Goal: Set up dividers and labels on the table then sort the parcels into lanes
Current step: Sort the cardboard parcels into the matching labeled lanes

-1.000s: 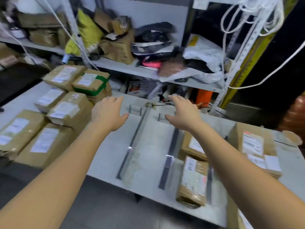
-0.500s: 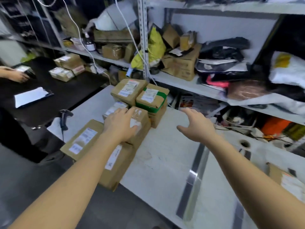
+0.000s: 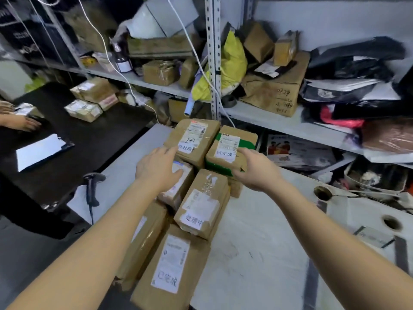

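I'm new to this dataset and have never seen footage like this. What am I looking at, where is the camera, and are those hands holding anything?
No machine here: a person wears one wide-angle camera on the head, so you look down along their arms. The left hand and right hand are both open, reaching over brown parcels piled on the grey table. The left is above a small parcel; the right's fingers reach the green-taped parcel. Neither holds anything yet. A barcode scanner lies at the table's left edge, and cluttered shelves stand behind.
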Available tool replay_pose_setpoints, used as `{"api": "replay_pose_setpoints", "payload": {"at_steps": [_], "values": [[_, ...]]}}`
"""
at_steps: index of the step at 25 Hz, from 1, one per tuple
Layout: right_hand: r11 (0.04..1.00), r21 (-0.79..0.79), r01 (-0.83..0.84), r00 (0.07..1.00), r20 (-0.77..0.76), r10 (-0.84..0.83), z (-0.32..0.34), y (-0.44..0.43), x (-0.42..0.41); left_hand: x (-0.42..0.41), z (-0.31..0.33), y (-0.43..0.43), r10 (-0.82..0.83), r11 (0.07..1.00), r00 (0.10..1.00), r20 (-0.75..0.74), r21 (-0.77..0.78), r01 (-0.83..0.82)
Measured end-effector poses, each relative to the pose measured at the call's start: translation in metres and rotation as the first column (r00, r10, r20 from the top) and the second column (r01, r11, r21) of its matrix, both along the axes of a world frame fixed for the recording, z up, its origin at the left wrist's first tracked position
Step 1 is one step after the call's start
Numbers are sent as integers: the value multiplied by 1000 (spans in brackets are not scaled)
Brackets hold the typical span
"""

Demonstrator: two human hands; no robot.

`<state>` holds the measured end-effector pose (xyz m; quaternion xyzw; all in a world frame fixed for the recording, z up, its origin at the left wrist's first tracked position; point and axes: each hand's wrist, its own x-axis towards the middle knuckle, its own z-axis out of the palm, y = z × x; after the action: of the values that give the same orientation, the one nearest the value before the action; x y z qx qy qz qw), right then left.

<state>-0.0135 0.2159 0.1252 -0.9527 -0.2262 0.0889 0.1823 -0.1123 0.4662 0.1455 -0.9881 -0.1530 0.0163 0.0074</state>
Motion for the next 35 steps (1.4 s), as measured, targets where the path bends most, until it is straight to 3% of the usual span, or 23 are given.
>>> {"api": "replay_pose_setpoints", "payload": {"at_steps": [3, 7, 13, 17, 22, 26, 30, 32, 35], "values": [[990, 112, 81, 993, -97, -71, -13, 49, 23, 39, -19, 52, -31, 997, 1000, 0, -74, 30], [933, 234, 272, 947, -239, -216, -32, 123, 46, 88, -55, 115, 23, 936, 1000, -5, -352, -23], [845, 210, 492, 861, -259, -437, -54, 196, 69, 147, -98, 159, 33, 635, 995, -98, -767, -96], [786, 138, 603, 786, -270, -555, -56, 212, 79, 163, -110, 159, 10, 464, 996, -90, -882, -85], [617, 304, 726, 682, -432, -590, -64, 210, 75, 166, -114, 156, 12, 378, 999, -42, -925, -44], [487, 431, 760, 649, -546, -530, -55, 208, 68, 166, -97, 157, -3, 384, 1000, 13, -923, 13], [455, 522, 721, 692, -530, -489, -30, 206, 63, 157, -61, 161, 0, 433, 998, 67, -900, 60], [449, 582, 678, 734, -502, -457, -10, 201, 57, 152, -36, 158, 3, 504, 992, 123, -857, 105], [454, 655, 605, 795, -457, -400, 29, 190, 43, 146, 12, 149, -3, 725, 979, 202, -674, 141]]}}
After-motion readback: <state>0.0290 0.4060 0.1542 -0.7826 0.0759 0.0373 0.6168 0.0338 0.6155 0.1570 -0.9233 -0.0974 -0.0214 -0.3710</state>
